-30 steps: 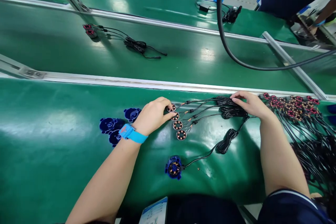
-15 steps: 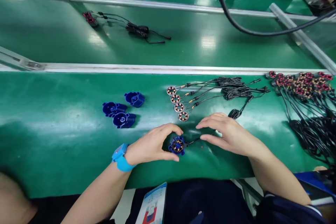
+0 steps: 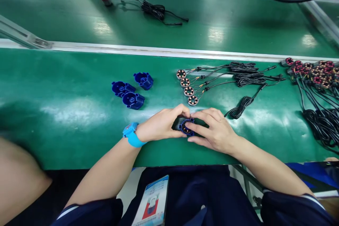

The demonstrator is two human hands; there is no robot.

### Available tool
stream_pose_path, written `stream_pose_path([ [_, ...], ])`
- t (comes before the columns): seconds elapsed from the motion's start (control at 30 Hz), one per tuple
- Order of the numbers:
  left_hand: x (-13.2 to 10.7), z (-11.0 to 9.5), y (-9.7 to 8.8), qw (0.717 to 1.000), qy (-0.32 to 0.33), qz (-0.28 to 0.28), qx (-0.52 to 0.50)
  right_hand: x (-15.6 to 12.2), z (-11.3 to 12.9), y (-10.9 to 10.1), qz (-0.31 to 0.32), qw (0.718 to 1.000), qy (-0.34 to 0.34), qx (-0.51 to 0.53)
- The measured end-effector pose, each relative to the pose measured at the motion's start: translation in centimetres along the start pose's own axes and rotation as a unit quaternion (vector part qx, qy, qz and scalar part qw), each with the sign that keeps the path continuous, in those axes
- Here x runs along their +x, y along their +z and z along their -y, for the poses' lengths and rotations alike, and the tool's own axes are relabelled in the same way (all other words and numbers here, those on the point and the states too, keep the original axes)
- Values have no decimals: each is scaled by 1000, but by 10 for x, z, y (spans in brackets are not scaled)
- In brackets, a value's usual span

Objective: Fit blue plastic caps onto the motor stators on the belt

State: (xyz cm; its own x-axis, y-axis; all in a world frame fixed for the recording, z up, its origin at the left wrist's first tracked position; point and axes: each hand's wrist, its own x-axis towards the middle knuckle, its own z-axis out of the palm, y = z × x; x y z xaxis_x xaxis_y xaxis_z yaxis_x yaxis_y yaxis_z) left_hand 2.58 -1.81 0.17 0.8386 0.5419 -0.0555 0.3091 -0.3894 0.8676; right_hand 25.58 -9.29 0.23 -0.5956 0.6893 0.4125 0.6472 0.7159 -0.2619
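Close to the desk's point(image 3: 74, 148) near edge, the left hand point(image 3: 164, 123) curls finger and thumb round a blue housing point(image 3: 186, 131); the right hand point(image 3: 215, 132) meets it from the other side, one fingertip over its open top. Between there and the far edge, four ring coils point(image 3: 189, 95) form a slanting row, their black cables point(image 3: 246, 79) trailing right toward a coil pile point(image 3: 319, 73) near the far edge. Three blue cups point(image 3: 136, 101) stand left of the row.

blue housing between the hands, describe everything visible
The blue housing looks like plastic, round, with lugs on its rim. Its open end faces up over the green bench, copper-coloured parts showing inside. Thumb and fingers of the left hand close around it; a finger of the right hand covers part of the opening. Its base is hidden.
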Motion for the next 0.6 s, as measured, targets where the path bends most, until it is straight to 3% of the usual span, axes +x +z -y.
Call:
stream_pose_path([
  [0.2, 2, -1, -2, 1000, 5, 15, -15, 3, 3, 3, 36, 999, 24, -19],
  [0.3, 2, -2, -2, 1000, 1, 17, -14, 2, 4, 6, -7, 1000, 22, -18],
  [0.4, 2, -2, -2, 1000, 2, 19, -14, -1, 6, 9, -62, 997, -31, -28],
  [0.5, 1, -2, -1, 1000, 5, 22, -9, -3, 12, 9, -72, 993, -71, -64],
  [0.6, 1, -3, -1, 1000, 5, 20, -8, -5, 20, 9, -60, 992, -55, -98],
])
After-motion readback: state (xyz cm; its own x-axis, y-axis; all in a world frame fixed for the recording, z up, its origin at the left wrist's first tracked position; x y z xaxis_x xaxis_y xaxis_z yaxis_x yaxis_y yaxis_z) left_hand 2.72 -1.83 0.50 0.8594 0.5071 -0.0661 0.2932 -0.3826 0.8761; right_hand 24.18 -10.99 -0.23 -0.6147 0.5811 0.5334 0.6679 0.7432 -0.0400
